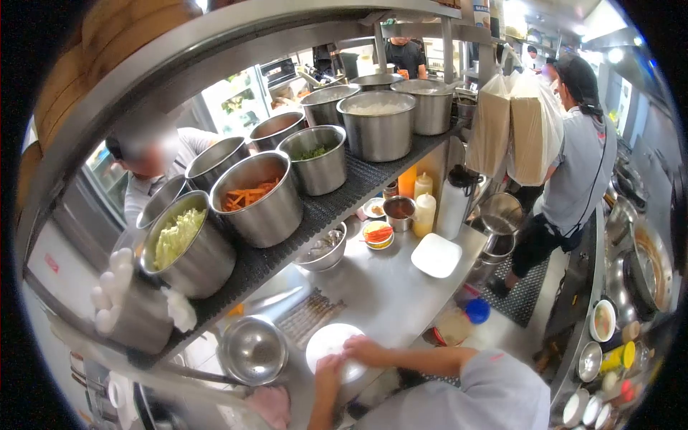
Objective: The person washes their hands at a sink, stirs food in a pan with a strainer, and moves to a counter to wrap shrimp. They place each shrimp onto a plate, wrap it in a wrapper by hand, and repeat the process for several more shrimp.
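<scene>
A round white plate [326, 339] rests on the steel counter in front of me. My left hand [329, 366] is over its near edge, with the fingers curled. My right hand [362, 350] comes in from the right and meets it above the plate, fingers pinched together. What lies between the fingers is too small to make out. Just beyond the plate, long grey striped pieces [312, 317] that look like shrimp are laid side by side. To the left stands a shiny metal bowl [254, 351]. Farther back, another metal bowl [322, 247] holds greyish pieces.
Overhead, a shelf [326, 208] carries several steel pots, including cut carrots [251, 193] and shredded cabbage [179, 236]. Squeeze bottles [424, 211] and a white square plate [436, 256] are on the counter. A pink cloth [269, 405] lies left. Co-workers stand left, behind, and right [577, 158].
</scene>
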Available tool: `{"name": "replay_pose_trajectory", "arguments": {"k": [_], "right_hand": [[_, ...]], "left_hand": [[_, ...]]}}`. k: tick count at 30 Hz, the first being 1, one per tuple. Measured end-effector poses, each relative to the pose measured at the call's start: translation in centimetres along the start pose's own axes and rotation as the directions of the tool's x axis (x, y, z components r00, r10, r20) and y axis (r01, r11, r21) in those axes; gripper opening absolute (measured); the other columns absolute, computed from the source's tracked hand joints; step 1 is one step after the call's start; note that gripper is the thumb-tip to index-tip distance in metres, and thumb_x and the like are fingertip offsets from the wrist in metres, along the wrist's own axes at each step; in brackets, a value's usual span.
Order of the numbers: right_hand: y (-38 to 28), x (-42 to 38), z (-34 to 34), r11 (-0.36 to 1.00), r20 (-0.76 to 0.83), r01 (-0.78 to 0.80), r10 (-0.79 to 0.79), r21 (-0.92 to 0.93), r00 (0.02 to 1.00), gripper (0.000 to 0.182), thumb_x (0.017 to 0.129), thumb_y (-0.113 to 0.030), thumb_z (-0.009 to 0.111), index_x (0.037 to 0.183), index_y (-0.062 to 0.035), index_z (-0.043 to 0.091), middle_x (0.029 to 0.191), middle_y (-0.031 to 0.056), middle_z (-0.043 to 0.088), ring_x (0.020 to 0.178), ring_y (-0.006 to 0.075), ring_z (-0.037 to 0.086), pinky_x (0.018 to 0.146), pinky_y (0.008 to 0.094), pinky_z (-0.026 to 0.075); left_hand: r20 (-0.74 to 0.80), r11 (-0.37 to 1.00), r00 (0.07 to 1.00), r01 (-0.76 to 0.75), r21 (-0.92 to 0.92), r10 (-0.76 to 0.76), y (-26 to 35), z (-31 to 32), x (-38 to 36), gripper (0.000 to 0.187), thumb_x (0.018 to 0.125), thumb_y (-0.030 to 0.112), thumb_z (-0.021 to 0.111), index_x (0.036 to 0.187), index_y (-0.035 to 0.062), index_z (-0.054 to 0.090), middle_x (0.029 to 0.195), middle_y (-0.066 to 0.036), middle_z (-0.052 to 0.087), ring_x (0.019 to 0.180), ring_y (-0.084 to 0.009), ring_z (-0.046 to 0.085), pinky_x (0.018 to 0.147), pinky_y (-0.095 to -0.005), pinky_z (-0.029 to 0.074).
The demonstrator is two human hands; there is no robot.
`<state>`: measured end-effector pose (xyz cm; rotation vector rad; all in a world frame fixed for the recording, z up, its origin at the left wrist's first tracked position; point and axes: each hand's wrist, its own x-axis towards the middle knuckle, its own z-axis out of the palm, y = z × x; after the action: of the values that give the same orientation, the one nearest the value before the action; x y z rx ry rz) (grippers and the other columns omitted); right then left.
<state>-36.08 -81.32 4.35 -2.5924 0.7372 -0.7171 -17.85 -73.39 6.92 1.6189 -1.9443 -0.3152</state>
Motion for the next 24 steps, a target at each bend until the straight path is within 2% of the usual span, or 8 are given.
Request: {"name": "replay_pose_trajectory", "arguments": {"k": [2, 4, 7, 11, 13, 16, 20, 24], "right_hand": [[-0.3, 0.0, 0.2, 1.000, 0.038, -0.015, 0.016, -0.013, 0.999, 0.014, 0.083, -0.014, 0.063, 0.094, -0.0106, 0.070, 0.101, 0.0055, 0.061, 0.099, 0.0268, 0.058, 0.087, 0.0433, 0.047], [-0.3, -0.1, 0.1, 0.998, -0.087, 0.021, -0.026, -0.052, 0.996, 0.015, 0.085, -0.019, 0.058, 0.094, -0.0129, 0.068, 0.093, 0.0074, 0.060, 0.093, 0.0281, 0.059, 0.082, 0.0434, 0.047], [-0.4, -0.2, 0.1, 0.999, -0.092, 0.011, -0.015, -0.047, 0.996, 0.017, 0.085, -0.021, 0.058, 0.096, -0.0141, 0.069, 0.094, 0.0070, 0.061, 0.094, 0.0281, 0.059, 0.084, 0.0435, 0.047], [-0.1, -0.2, 0.0, 0.999, -0.076, 0.016, -0.019, -0.045, 0.997, 0.019, 0.085, -0.022, 0.058, 0.099, -0.0159, 0.070, 0.095, 0.0062, 0.061, 0.096, 0.0278, 0.059, 0.084, 0.0422, 0.048], [0.1, -0.4, -0.1, 1.000, -0.019, 0.016, -0.016, 0.014, 1.000, 0.019, 0.085, -0.022, 0.065, 0.099, -0.0104, 0.071, 0.103, 0.0060, 0.061, 0.099, 0.0270, 0.058, 0.088, 0.0419, 0.047], [0.5, -0.2, 0.3, 1.000, -0.028, 0.013, -0.012, 0.023, 1.000, 0.017, 0.085, -0.022, 0.065, 0.098, -0.0115, 0.072, 0.103, 0.0049, 0.062, 0.099, 0.0264, 0.058, 0.089, 0.0418, 0.047], [0.4, -0.3, 0.5, 0.997, -0.055, 0.004, 0.001, 0.081, 0.998, 0.016, 0.085, -0.021, 0.065, 0.097, -0.0129, 0.072, 0.103, 0.0039, 0.062, 0.101, 0.0258, 0.058, 0.089, 0.0420, 0.047], [0.0, -0.3, 0.2, 0.998, 0.002, -0.037, 0.037, 0.056, 0.999, 0.015, 0.084, -0.018, 0.064, 0.096, -0.0140, 0.072, 0.105, 0.0032, 0.064, 0.105, 0.0245, 0.058, 0.090, 0.0422, 0.046]], "left_hand": [[-0.003, 1.000, 1.000, 0.009, -0.022, -0.009, 0.2, -0.3, -0.1, 0.022, 0.087, 0.017, 0.070, 0.106, 0.0047, 0.073, 0.104, -0.013, 0.070, 0.097, -0.0345, 0.064, 0.086, -0.0425, 0.051], [0.010, 0.998, 1.000, -0.026, 0.059, 0.026, 0.5, -0.5, 0.4, 0.021, 0.088, 0.016, 0.069, 0.106, 0.0044, 0.073, 0.103, -0.014, 0.069, 0.098, -0.0341, 0.063, 0.086, -0.0431, 0.051], [-0.031, 0.999, 0.998, -0.046, 0.016, 0.046, 0.1, 0.0, 0.0, 0.021, 0.088, 0.015, 0.070, 0.105, 0.0045, 0.073, 0.103, -0.013, 0.069, 0.095, -0.0339, 0.063, 0.086, -0.0432, 0.051], [-0.025, 0.999, 0.999, -0.040, -0.016, 0.040, -0.1, 0.1, -0.2, 0.022, 0.086, 0.014, 0.071, 0.106, 0.0051, 0.073, 0.103, -0.013, 0.069, 0.094, -0.0331, 0.063, 0.085, -0.0428, 0.051], [-0.037, 0.999, 0.999, -0.038, -0.025, 0.037, -0.1, 0.2, -0.2, 0.022, 0.084, 0.013, 0.073, 0.105, 0.0060, 0.074, 0.100, -0.012, 0.070, 0.093, -0.0320, 0.063, 0.084, -0.0424, 0.050], [-0.082, 0.998, 0.996, -0.048, -0.036, 0.045, 0.2, 0.1, 0.0, 0.020, 0.082, 0.013, 0.074, 0.101, 0.0068, 0.075, 0.097, -0.010, 0.070, 0.092, -0.0305, 0.063, 0.084, -0.0416, 0.050], [-0.057, 0.998, 0.998, -0.020, -0.060, 0.016, -0.4, 0.7, -0.3, 0.020, 0.085, 0.015, 0.072, 0.103, 0.0095, 0.075, 0.100, -0.010, 0.071, 0.094, -0.0317, 0.062, 0.085, -0.0425, 0.049], [-0.076, 0.999, 0.997, -0.033, -0.037, 0.030, -0.4, 0.7, -0.4, 0.019, 0.084, 0.016, 0.072, 0.102, 0.0103, 0.076, 0.100, -0.007, 0.072, 0.091, -0.0297, 0.062, 0.084, -0.0411, 0.050]]}}
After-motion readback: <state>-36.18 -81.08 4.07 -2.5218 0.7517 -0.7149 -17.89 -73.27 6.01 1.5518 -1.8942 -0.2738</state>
